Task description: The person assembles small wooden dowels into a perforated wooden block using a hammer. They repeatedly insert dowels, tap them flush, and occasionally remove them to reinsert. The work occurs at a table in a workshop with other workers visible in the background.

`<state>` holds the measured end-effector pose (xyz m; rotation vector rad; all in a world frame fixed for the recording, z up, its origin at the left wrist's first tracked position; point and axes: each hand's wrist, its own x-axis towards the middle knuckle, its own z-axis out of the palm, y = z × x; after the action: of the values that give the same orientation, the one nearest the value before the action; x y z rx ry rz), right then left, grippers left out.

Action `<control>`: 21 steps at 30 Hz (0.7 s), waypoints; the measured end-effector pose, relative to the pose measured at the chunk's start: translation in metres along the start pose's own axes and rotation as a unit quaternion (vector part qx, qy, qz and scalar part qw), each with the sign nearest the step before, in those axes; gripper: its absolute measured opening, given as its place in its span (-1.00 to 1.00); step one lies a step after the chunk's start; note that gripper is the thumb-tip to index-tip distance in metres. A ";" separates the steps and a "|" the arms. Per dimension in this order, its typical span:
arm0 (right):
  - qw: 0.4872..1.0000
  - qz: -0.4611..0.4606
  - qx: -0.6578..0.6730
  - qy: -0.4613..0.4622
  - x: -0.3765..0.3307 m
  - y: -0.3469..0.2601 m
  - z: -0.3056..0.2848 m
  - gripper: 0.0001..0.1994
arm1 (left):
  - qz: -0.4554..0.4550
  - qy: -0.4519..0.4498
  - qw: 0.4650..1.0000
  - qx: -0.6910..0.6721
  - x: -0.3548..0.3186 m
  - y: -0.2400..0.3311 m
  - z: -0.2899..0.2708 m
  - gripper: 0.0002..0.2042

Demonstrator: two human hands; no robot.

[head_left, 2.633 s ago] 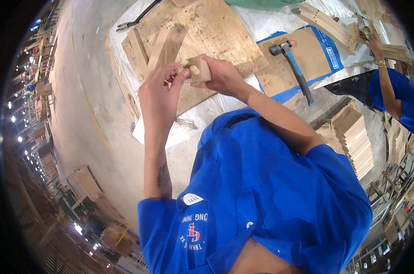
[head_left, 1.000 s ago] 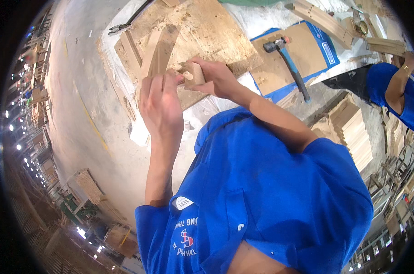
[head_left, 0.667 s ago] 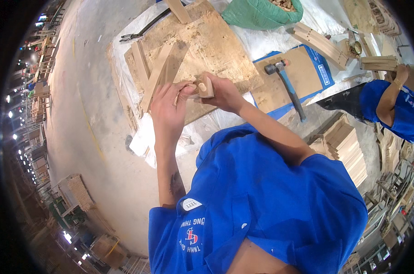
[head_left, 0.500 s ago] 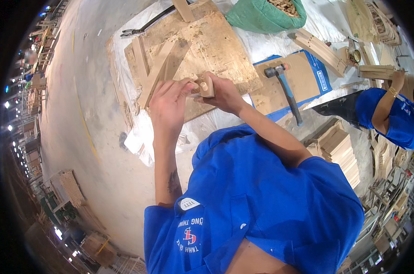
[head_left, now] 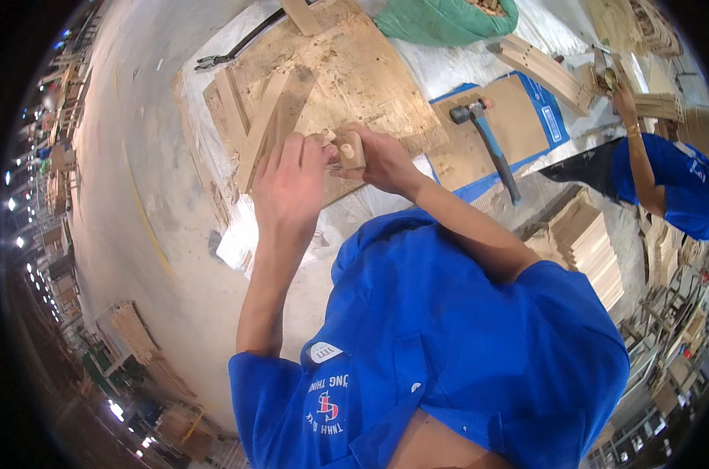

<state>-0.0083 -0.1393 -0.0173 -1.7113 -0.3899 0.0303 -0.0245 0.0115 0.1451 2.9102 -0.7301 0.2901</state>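
Note:
My right hand (head_left: 387, 162) grips a wooden piece (head_left: 354, 160) above the near edge of a worn board; a round dowel end shows on its face. Close beside it, my left hand (head_left: 290, 181) is closed, its fingertips pinched together near the wooden piece. A small pale piece of wood, which looks like a dowel (head_left: 328, 136), shows at those fingertips. Part of the left grip is hidden behind the fingers. To the right, a hammer (head_left: 489, 148) with a dark head and blue handle lies on flattened cardboard.
Wooden strips (head_left: 270, 125) lie on the worn board (head_left: 354, 70). Long-handled pliers (head_left: 221, 59) rest at its far left. A green sack (head_left: 428, 22) of small wood pieces stands behind. Wooden bars (head_left: 546, 74) lie at right, near a co-worker in blue (head_left: 667, 184). Stacked wood (head_left: 585, 242) stands right.
My left forearm has swung outward to the left, while both hands stay together at the wooden piece. The co-worker's arm has moved toward the far side.

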 end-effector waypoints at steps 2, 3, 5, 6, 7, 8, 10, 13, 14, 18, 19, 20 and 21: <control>0.999 0.026 -0.017 -0.017 0.000 -0.005 -0.002 -0.43 | -0.015 -0.034 0.998 -0.047 0.007 -0.004 -0.008 -0.84; 0.999 0.038 -0.024 -0.023 0.001 -0.006 -0.002 -0.44 | -0.013 -0.058 0.997 -0.051 0.012 -0.003 -0.013 -0.85; 1.000 0.028 -0.005 -0.012 0.001 -0.006 -0.003 -0.45 | -0.011 -0.106 0.993 -0.057 0.018 -0.001 -0.024 -0.86; 1.000 0.023 0.006 -0.006 0.000 -0.006 -0.003 -0.45 | -0.019 -0.101 0.993 -0.054 0.017 0.000 -0.024 -0.86; 1.000 0.017 0.014 -0.001 0.000 -0.006 -0.002 -0.45 | -0.028 -0.095 0.994 -0.051 0.016 0.003 -0.023 -0.87; 1.000 0.011 0.021 0.004 -0.001 -0.007 -0.002 -0.45 | -0.037 -0.090 0.994 -0.049 0.015 0.005 -0.022 -0.87; 1.000 0.003 0.025 0.007 0.002 -0.009 0.000 -0.45 | -0.039 -0.080 0.994 -0.056 0.013 0.002 -0.023 -0.84; 1.000 0.014 0.015 0.000 -0.001 -0.008 0.000 -0.45 | -0.059 -0.098 0.993 -0.042 0.016 0.006 -0.023 -0.81; 1.000 0.021 0.015 -0.005 0.000 -0.009 -0.003 -0.45 | -0.070 -0.103 0.992 -0.029 0.018 0.007 -0.024 -0.81; 1.000 0.014 0.010 -0.016 -0.004 -0.008 -0.003 -0.46 | -0.062 -0.115 0.991 -0.034 0.012 0.008 -0.026 -0.85; 1.000 0.008 0.010 -0.010 -0.004 -0.006 -0.001 -0.46 | -0.057 -0.111 0.992 -0.034 0.011 0.007 -0.025 -0.87; 1.000 0.001 0.010 -0.003 -0.002 -0.006 -0.001 -0.45 | -0.051 -0.106 0.993 -0.033 0.010 0.008 -0.024 -0.89; 1.000 -0.005 0.009 0.003 -0.001 -0.005 0.000 -0.45 | -0.049 -0.100 0.993 -0.034 0.008 0.008 -0.023 -0.89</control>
<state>-0.0108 -0.1389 -0.0127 -1.6919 -0.3937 0.0210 -0.0245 0.0046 0.1702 2.9264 -0.6055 -0.0383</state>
